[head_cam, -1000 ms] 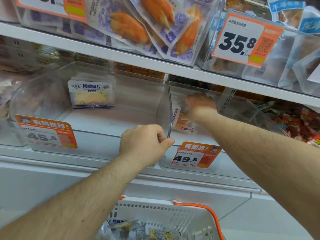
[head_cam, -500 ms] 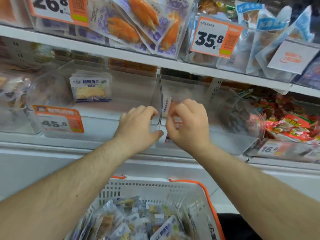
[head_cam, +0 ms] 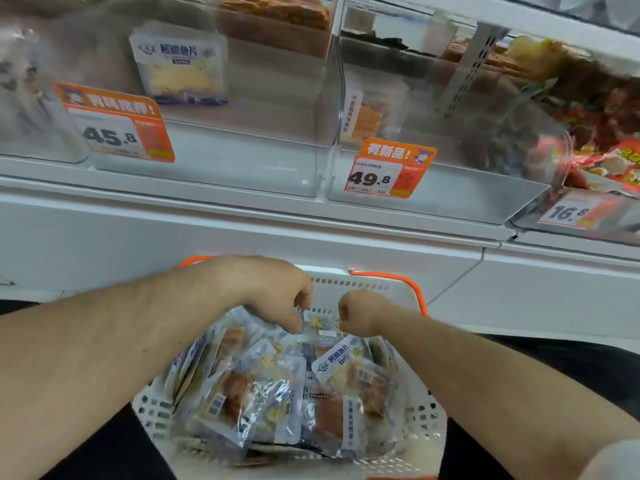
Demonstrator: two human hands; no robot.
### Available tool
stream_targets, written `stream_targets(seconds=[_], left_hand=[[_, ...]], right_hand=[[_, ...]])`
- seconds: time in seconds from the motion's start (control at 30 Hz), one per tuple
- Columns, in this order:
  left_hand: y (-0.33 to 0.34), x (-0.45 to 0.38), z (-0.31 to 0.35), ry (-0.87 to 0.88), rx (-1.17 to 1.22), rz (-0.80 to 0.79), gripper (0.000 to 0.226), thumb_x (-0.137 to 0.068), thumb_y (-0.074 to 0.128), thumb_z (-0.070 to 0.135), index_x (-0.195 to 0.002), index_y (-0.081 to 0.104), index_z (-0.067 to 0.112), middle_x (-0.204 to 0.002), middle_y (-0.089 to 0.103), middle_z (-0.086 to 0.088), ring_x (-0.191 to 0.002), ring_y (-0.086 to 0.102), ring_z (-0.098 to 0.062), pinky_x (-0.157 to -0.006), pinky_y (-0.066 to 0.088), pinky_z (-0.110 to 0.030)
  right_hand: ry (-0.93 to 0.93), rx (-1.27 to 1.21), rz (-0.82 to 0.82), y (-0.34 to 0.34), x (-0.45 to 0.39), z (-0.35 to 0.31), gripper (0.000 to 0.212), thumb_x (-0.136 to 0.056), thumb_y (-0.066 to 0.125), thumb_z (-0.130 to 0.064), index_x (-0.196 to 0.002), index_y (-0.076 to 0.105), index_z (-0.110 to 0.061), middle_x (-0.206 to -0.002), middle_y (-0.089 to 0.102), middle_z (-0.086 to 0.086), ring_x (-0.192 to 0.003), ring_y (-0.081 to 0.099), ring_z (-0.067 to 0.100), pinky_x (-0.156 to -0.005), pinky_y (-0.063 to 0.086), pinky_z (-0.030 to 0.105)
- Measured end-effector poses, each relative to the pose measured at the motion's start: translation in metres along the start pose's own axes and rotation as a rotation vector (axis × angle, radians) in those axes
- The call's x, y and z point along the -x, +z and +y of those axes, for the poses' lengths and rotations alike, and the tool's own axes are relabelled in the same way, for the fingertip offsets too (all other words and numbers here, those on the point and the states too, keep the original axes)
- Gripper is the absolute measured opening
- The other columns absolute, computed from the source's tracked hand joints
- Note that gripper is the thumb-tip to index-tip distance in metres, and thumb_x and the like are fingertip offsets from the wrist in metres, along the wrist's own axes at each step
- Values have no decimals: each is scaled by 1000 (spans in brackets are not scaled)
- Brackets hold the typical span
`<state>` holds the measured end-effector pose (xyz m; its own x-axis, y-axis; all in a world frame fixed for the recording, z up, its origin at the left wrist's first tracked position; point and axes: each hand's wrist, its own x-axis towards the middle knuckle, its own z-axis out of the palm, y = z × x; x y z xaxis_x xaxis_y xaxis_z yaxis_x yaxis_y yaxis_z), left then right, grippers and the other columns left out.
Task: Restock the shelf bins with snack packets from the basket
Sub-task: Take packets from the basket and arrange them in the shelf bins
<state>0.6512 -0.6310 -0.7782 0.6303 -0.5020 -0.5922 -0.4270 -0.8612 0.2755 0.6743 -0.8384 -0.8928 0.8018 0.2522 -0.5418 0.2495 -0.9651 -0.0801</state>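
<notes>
- Above and ahead of both hands, two clear shelf bins sit side by side on the white shelf [head_cam: 242,216], their near walls low and their tops open. The left bin [head_cam: 242,161] (tagged 45.8 [head_cam: 116,124]) holds one upright fish-slice packet [head_cam: 180,69] at its back, with bare floor in front of it. The right bin [head_cam: 450,188] (tagged 49.8 [head_cam: 389,169]) holds a single packet [head_cam: 369,117] standing edge-on against its left wall.
- Beyond the right hand, further right, a third bin [head_cam: 588,216] is heaped with red packets [head_cam: 620,164].
- Directly under the hands stands the white slotted basket [head_cam: 156,414] with an orange handle [head_cam: 412,289] along its far rim; it sits just in front of the shelf's white base panel.
- The snack packets [head_cam: 277,386] fill the basket in a loose pile: glossy clear pouches with white-and-blue labels, barcodes, and orange-brown or pale yellow slices showing through.
- The left hand [head_cam: 273,292] is bent down at the wrist over the far part of the pile, fingers curled, its fingertips pinching the top edge of a packet [head_cam: 320,323].
- The right hand [head_cam: 358,315] is just beside it, knuckles up, fingers curled downward into the pile; what it grips, if anything, is hidden (I cannot tell).
- Both forearms slant inward across the basket's side rims.
</notes>
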Motion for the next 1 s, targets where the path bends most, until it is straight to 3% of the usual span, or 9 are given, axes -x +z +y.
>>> stream_targets(seconds=[0.17,0.3,0.4,0.53,0.63,0.73,0.87,1.0], left_hand=[[1,-9,-5,4,11,-32,47,-87,67,45,-129,55,28,-122,60,10,-106,62,-16,-96,52,-39],[2,-18,-10,-21,44,-37,46,-83,69,48,-123,56,30,-114,63,10,-102,67,-21,-90,56,-42],[1,-20,-8,-22,51,-40,47,-85,69,47,-126,55,29,-116,61,10,-102,66,-19,-91,55,-42],[0,-20,-7,-26,54,-43,47,-85,69,46,-126,55,28,-117,60,10,-103,65,-18,-92,54,-41],[0,-18,-7,-32,65,-38,47,-85,69,46,-127,55,28,-120,59,11,-104,64,-17,-94,53,-40],[-3,-15,-9,-54,91,-35,49,-86,70,46,-128,55,27,-122,60,10,-104,63,-15,-94,52,-36],[-17,-5,-26,-136,174,79,47,-87,70,43,-128,57,23,-118,62,7,-103,64,-17,-95,52,-36],[-30,9,-46,-218,302,240,50,-86,72,43,-128,59,20,-117,62,6,-105,62,-16,-96,50,-35]], right_hand=[[41,-2,-173,47,-11,7,37,-88,61,-5,-124,62,-16,-122,62,6,-110,58,27,-93,49,37],[26,78,-246,69,-20,6,52,-80,77,-17,-127,57,-18,-125,57,6,-107,58,27,-91,51,38],[11,118,-202,72,-27,8,46,-84,70,-18,-128,57,-23,-127,47,7,-105,58,28,-90,50,39],[23,100,-198,72,-28,8,36,-83,71,-17,-118,62,-24,-122,48,4,-105,57,27,-95,51,41],[15,84,-164,69,-26,5,22,-87,63,-8,-107,63,-18,-116,57,6,-100,59,25,-87,53,38],[-31,90,-149,56,-22,0,15,-88,60,-6,-98,60,-17,-106,63,4,-90,56,22,-75,46,33],[-60,-31,-6,19,-18,-5,22,-87,52,-2,-85,50,-24,-92,59,0,-86,55,24,-71,43,31],[-76,-205,202,-29,-6,-19,17,-89,49,-6,-82,53,-20,-85,61,-1,-84,58,25,-69,44,31]])
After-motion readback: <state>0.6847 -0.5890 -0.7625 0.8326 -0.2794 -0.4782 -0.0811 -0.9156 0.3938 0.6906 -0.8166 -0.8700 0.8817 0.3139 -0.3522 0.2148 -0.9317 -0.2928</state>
